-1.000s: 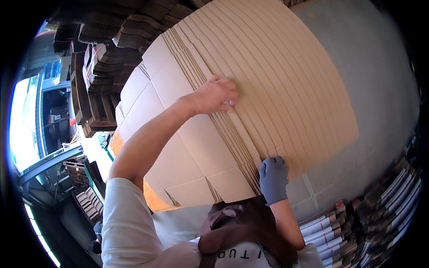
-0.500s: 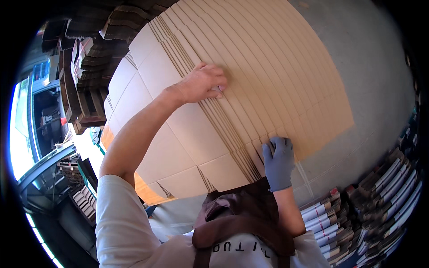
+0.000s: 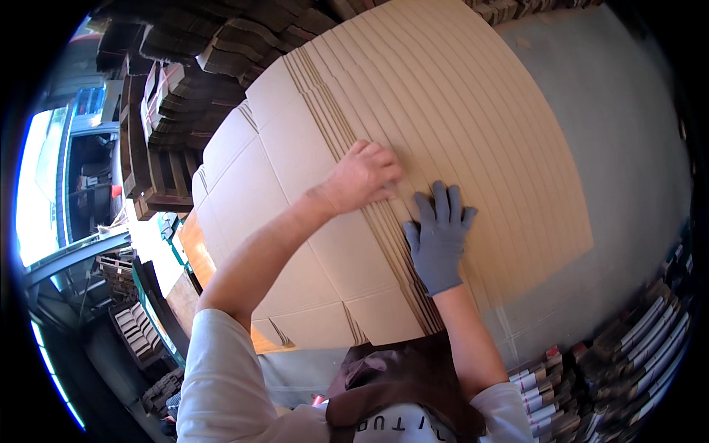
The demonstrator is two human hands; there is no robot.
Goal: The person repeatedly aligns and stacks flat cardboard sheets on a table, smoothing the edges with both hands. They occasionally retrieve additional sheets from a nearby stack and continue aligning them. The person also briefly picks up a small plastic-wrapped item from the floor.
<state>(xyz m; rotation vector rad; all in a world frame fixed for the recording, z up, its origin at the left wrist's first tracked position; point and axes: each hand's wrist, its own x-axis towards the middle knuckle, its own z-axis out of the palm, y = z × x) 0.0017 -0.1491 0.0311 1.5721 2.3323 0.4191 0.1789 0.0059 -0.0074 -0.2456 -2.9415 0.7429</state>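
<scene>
A wide fan of overlapping flat cardboard sheets [image 3: 336, 266] spreads in front of me, creased and slotted at the near and left edges. My left hand [image 3: 367, 176], bare, rests over the stepped sheet edges near the middle with its fingers curled under. What those fingers hold, if anything, is hidden beneath them. To its right, my right hand [image 3: 440, 244] in a grey glove lies on the cardboard, palm down, fingers stretched and spread. A brown apron [image 3: 402, 384] hangs against the near edge of the sheets.
Stacks of dark cardboard [image 3: 229, 52] on a wooden pallet [image 3: 164, 177] stand at the far left. Bundled stacks [image 3: 543, 399] sit at the lower right. Grey floor [image 3: 583, 96] borders the fan on the right. A bright opening [image 3: 46, 184] is at the left rim.
My right hand has left the near edge of the sheets and moved inward, its fingers now spread flat. The left hand stays curled on the sheet edges. The whole view has shifted slightly.
</scene>
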